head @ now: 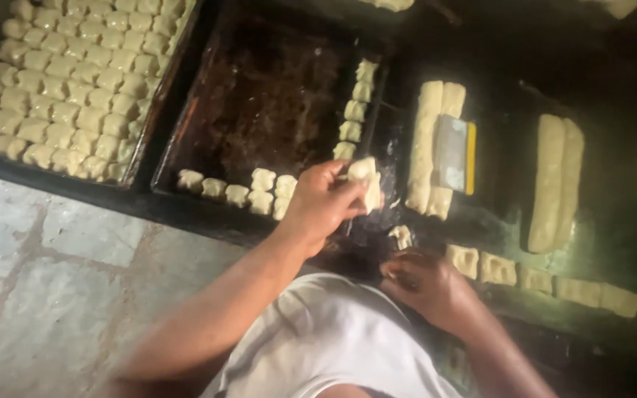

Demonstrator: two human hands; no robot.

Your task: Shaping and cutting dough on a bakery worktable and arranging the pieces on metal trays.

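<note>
Head view: 2 dark trays are seen. The left tray [158, 110] is packed w/ many dough pieces, too many to be counted. The middle tray [259, 103] holds approx. 12 pieces along 2 edges. One dough piece [365, 179] is pinched by the left hand [321, 203] beside this tray. The right hand [425, 284] is curled at the table edge; its grip cannot be told. 2 pairs of dough logs [433, 140] lie on the table [613, 243], w/ 1 scraper [455, 153] on the nearer pair.
</note>
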